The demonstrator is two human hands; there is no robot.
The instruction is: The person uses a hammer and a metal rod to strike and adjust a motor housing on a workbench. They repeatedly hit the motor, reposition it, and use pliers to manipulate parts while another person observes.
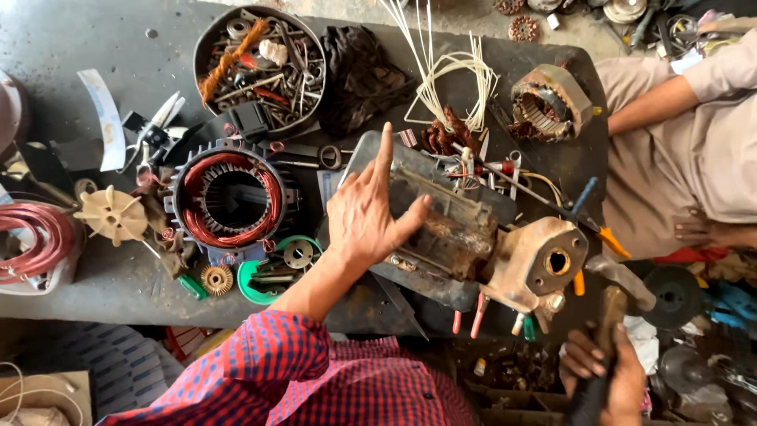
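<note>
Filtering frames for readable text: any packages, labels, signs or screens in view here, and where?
None that I can make out: no package, label, sign or screen.
Nearest lookalike: a curved blank white strip, upper left of the grey workbench.
The left hand rests on a rusty metal motor housing; the right hand grips a wooden-handled hammer; neither shows a label.

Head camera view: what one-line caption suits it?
Left hand presses a rusty motor assembly on a cluttered dark workbench; right hand grips a wooden-handled hammer.

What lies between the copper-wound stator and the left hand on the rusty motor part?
In the head view, between the stator and the left hand lie scissors on the bench and, lower down, a green lid holding small metal parts.
</note>
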